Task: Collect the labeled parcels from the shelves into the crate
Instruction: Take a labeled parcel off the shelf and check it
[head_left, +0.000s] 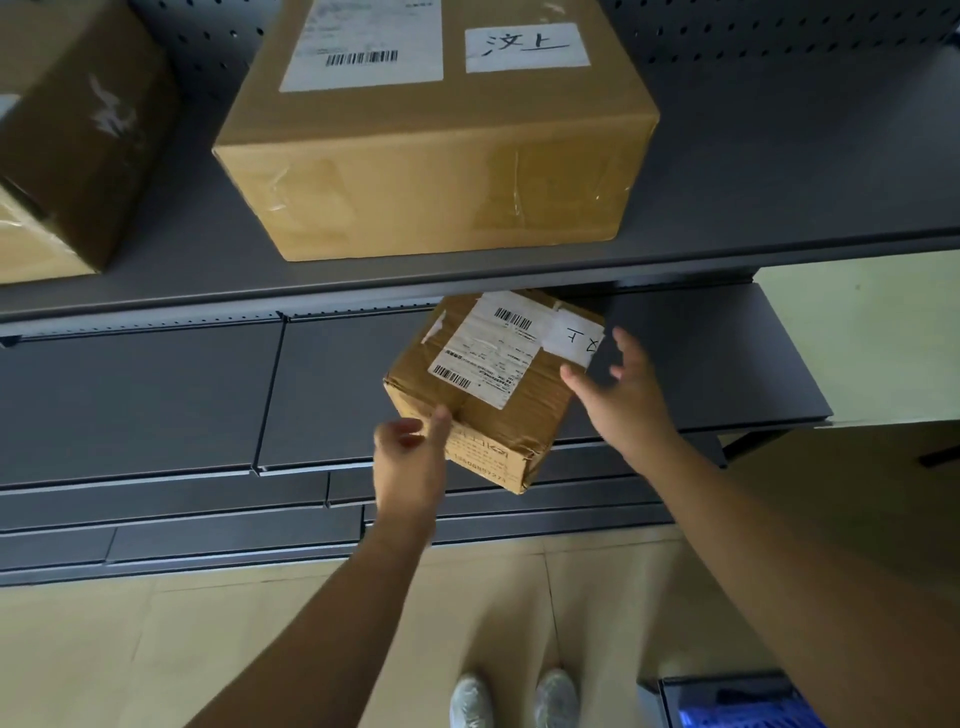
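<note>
Two bare forearms (779, 571) reach up from the bottom of the frame. The left hand (410, 457) is at the near-left corner of a small parcel (483, 405), thumb against the cardboard and fingers curled beside it; I cannot tell whether it grips. The right hand (623, 395) is spread wide at the parcel's right edge, fingers apart. The parcel sits at centre frame, turned cornerwise, on the lower shelf (156, 395), its near corner past the front edge. It bears a barcode label and a handwritten white slip. On the upper shelf (779, 208) stand a large labeled box (436, 171) and, upper left, a brown box (67, 140). A blue crate (748, 712) sits at lower right on the floor (156, 649), near two shoes (472, 701).
</note>
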